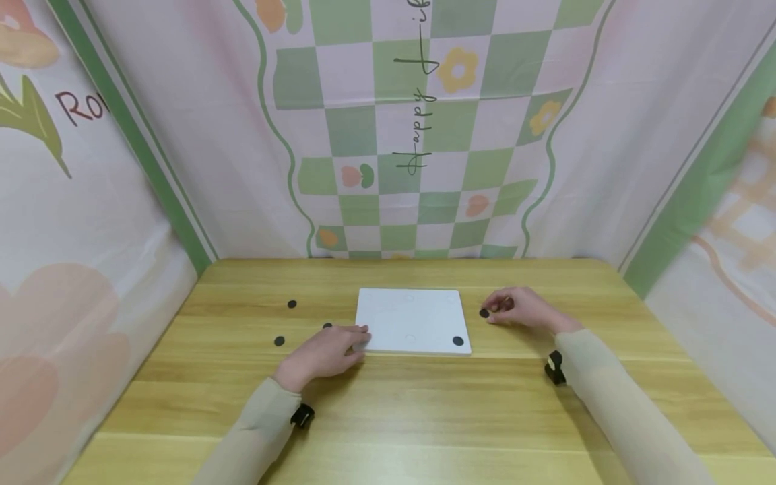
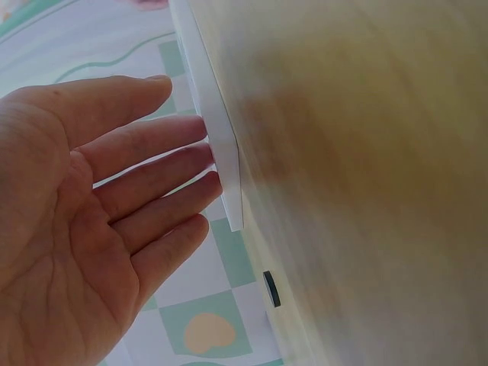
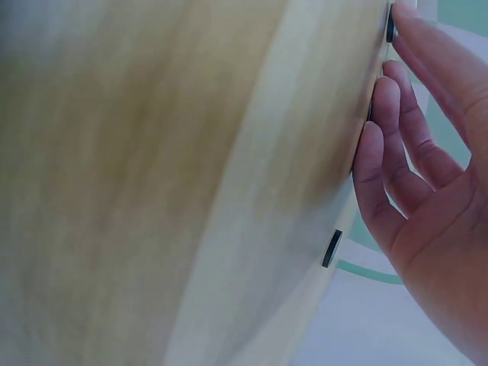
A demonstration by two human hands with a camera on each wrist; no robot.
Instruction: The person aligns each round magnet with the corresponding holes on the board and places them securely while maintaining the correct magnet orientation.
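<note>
On wood [image 1: 424,417], the right hand [image 1: 526,310] pinches a round black disc [image 1: 483,313], left hand [image 1: 326,353] outstretched.

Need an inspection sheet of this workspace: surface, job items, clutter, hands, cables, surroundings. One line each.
Surface: wood-grain table, light catching its near part.
Job's things: white board lying flat, corner disc at its near right; loose discs left of it, one partly behind the left hand; another disc in the right wrist view.
Clutter: nothing seen.
Hands: left touches the board's left edge, fingers extended; right hand pinches a black disc.
Cables: nothing seen.
Surroundings: printed fabric behind and beside the table.
</note>
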